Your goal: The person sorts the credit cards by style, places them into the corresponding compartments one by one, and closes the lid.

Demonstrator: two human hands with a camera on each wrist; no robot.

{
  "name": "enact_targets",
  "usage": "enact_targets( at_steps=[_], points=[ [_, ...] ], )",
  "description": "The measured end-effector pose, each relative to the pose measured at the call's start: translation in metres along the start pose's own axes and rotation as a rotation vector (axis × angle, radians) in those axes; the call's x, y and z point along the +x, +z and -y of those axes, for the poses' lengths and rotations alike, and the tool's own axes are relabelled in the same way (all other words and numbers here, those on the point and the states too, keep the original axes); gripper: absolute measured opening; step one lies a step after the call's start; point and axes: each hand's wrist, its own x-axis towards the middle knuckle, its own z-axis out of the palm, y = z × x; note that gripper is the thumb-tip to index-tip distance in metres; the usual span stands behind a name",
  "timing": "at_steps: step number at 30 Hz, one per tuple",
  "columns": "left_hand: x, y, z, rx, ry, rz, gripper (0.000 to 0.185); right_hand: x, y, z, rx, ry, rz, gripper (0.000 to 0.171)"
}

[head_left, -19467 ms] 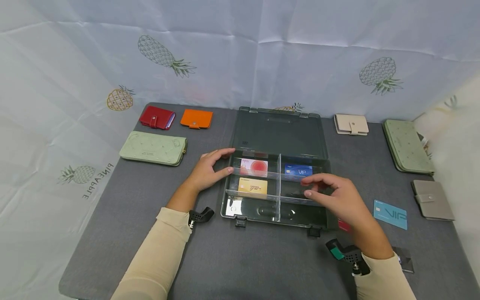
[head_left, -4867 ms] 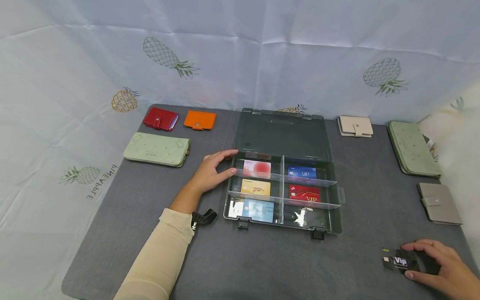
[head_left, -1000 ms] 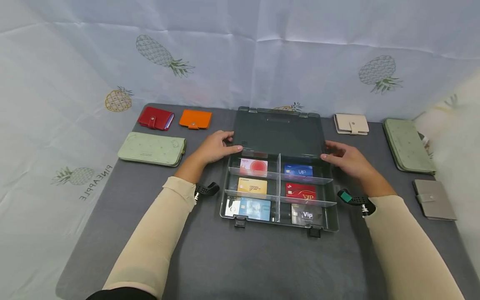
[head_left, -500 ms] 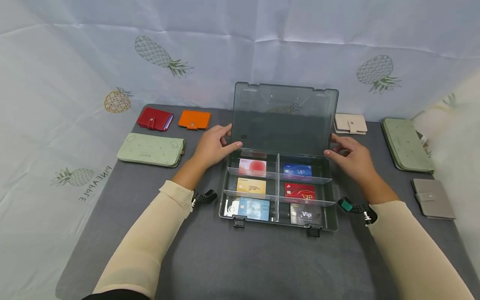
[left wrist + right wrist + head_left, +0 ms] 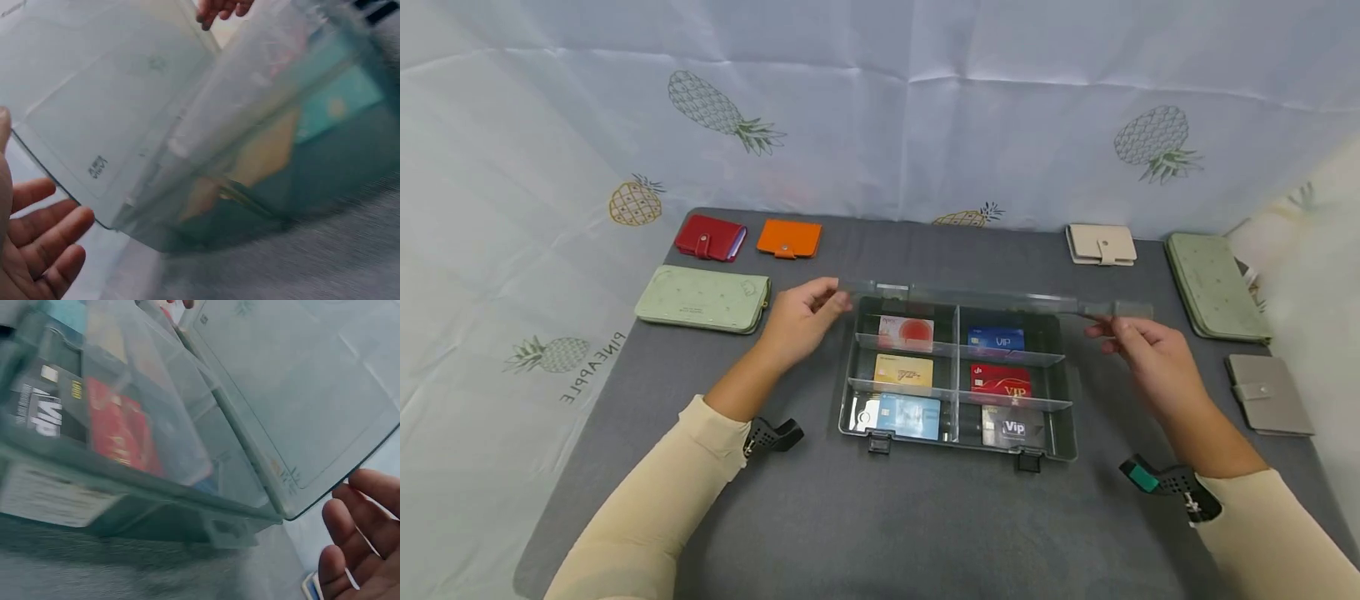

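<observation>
The dark translucent compartment box (image 5: pixel 1070 450) stands on the grey table with its lid (image 5: pixel 977 296) raised, nearly edge-on in the head view. My left hand (image 5: pixel 801 325) holds the lid's left edge; my right hand (image 5: pixel 1157 358) pinches its right edge. In both wrist views, fingers (image 5: pixel 59 231) (image 5: pixel 347 525) lie at the lid's border. One card sits in each compartment: pink card (image 5: pixel 906 331), yellow card (image 5: pixel 902 369) and light blue card (image 5: pixel 908 417) on the left; blue card (image 5: pixel 996 337), red card (image 5: pixel 1000 380) and black card (image 5: pixel 1013 427) on the right.
At left lie a red wallet (image 5: pixel 709 236), an orange wallet (image 5: pixel 790 238) and a long green wallet (image 5: pixel 703 300). At right are a cream wallet (image 5: pixel 1101 244), a green wallet (image 5: pixel 1216 286) and a taupe wallet (image 5: pixel 1270 396). A pineapple-print cloth (image 5: pixel 880 125) hangs behind.
The lid has swung up from lying back and now tilts forward, with both hands following it outward and nearer. Earlier, the red, light blue and black cards went into the box.
</observation>
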Motion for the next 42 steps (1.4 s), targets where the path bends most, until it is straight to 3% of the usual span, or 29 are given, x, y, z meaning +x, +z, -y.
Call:
enact_targets(
  at_steps=[2, 4, 7, 12, 18, 25, 29, 32, 36, 39, 42],
  points=[
    [-0.007, -0.002, 0.002, 0.012, -0.005, 0.033, 0.083, -0.007, -0.003, -0.002, 0.046, 0.010, 0.041, 0.032],
    [-0.014, -0.005, 0.004, 0.018, -0.018, 0.081, 0.066, -0.013, -0.005, -0.005, 0.096, 0.022, 0.109, 0.032],
    [-0.022, -0.012, 0.008, 0.033, -0.019, 0.171, 0.047, -0.021, -0.008, -0.012, 0.129, 0.016, 0.226, 0.047],
    [-0.026, -0.019, 0.018, 0.040, 0.030, 0.314, 0.064, -0.026, -0.013, -0.027, 0.057, -0.099, 0.370, 0.063],
    [-0.014, -0.015, 0.027, 0.129, 0.049, 0.363, 0.073, -0.013, -0.014, -0.038, -0.117, -0.128, 0.358, 0.072],
    [0.011, -0.009, 0.032, 0.138, 0.015, 0.379, 0.074, 0.016, -0.012, -0.041, -0.193, -0.069, 0.320, 0.073],
    [0.009, -0.003, 0.028, 0.194, -0.002, 0.331, 0.066, 0.016, -0.010, -0.032, -0.309, -0.075, 0.298, 0.072],
    [-0.009, 0.009, 0.024, 0.225, 0.080, 0.190, 0.056, 0.005, 0.007, -0.013, -0.370, -0.176, 0.188, 0.065],
    [-0.041, 0.030, 0.017, 0.229, 0.352, 0.047, 0.042, -0.012, 0.056, 0.015, -0.404, -0.429, 0.089, 0.052],
    [-0.057, 0.042, 0.014, 0.266, 0.528, 0.053, 0.030, -0.018, 0.100, 0.029, -0.440, -0.588, 0.124, 0.046],
    [-0.065, 0.049, 0.014, 0.328, 0.579, 0.093, 0.030, -0.021, 0.143, 0.035, -0.554, -0.677, 0.131, 0.052]
  ],
)
